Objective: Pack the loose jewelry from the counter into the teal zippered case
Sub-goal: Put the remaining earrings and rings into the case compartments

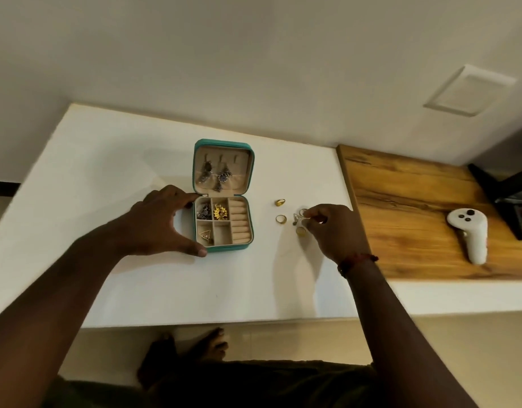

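Forearms (77,290) reach up from a dark lap (254,384): the left hand (162,222) steadies the open teal case (223,195) on the white counter (106,172), fingers spread against its side, clasping nothing. Beside it, the right hand (333,228) pinches a silver piece (298,219) among loose gold rings (280,202), likely bound for a free compartment; its shape is too small to tell.

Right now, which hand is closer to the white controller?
Right. The right hand pinches a silver piece beside the rings, left of the controller; the left hand is farther off, touching the teal case.
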